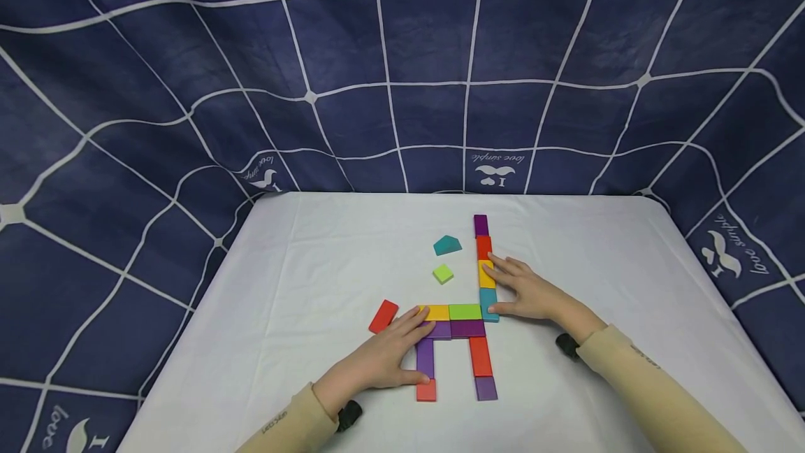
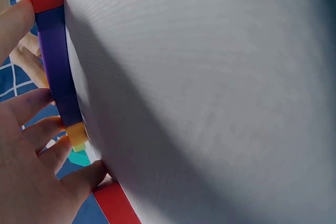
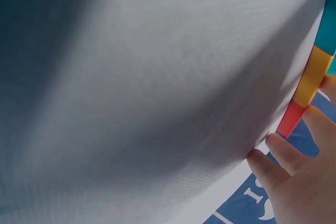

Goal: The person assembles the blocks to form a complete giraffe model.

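Note:
On the white table lies a flat figure of coloured blocks. Its upright column has a purple block (image 1: 481, 224) on top, then a red block (image 1: 482, 247), a yellow block (image 1: 487, 275) and a teal block (image 1: 488, 305). My right hand (image 1: 534, 292) touches this column's right side with fingers spread. My left hand (image 1: 386, 355) lies spread along the figure's left side, fingertips at the left yellow block (image 1: 435, 312) and thumb by the lower red block (image 1: 426, 390). Beside the green block (image 1: 465, 312), the body continues over a dark purple block (image 1: 467, 328) to two legs.
A loose red block (image 1: 383, 316) lies just beyond my left fingers. Farther back are a teal angled block (image 1: 447, 245) and a small green block (image 1: 443, 274). A blue gridded cloth (image 1: 428, 117) hangs behind and beside the white tabletop (image 1: 597, 243).

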{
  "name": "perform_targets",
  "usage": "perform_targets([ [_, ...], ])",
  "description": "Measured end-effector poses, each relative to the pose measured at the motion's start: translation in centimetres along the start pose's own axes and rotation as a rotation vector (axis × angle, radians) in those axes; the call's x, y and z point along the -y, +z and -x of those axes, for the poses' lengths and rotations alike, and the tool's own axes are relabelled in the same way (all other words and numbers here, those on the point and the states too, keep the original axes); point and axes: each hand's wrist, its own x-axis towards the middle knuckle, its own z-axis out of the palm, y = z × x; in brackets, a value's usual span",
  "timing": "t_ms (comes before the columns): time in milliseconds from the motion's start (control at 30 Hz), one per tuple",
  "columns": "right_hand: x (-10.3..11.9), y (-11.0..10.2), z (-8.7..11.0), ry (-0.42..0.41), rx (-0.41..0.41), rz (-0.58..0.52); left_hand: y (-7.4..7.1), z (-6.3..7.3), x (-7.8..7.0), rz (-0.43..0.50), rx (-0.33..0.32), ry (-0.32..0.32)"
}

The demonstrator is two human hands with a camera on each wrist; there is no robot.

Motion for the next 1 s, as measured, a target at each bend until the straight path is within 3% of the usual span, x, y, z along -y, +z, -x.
perform_targets([
  [733, 0.5, -0.4, 0.0, 0.008, 0.027, 0.098, 0.0, 0.0, 0.1, 0.008, -0.008, -0.008],
  [1000, 0.3, -1.1, -1.1, -0.031, -0.074, 0.064, 0.0, 0.0, 0.0, 0.0, -0.004, -0.011],
])
